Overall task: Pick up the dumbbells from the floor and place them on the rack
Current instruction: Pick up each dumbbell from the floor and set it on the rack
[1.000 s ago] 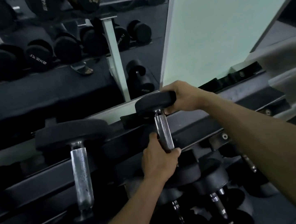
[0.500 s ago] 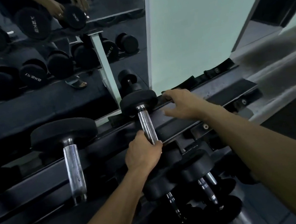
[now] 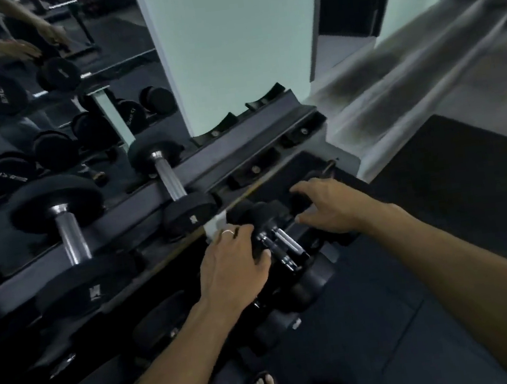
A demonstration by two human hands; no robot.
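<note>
Head view: left hand (image 3: 232, 259) & right hand (image 3: 328, 207) loosely spread over floor dumbbells (image 3: 280, 246), gripping nothing; labels unreadable.

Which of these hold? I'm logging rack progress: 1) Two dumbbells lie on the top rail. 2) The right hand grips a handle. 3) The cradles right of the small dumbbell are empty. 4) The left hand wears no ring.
1) True: a big dumbbell and a small dumbbell lie there.
2) False: the right hand is open, holding nothing.
3) True: the cradles hold nothing.
4) False: the left hand wears a ring.
</note>
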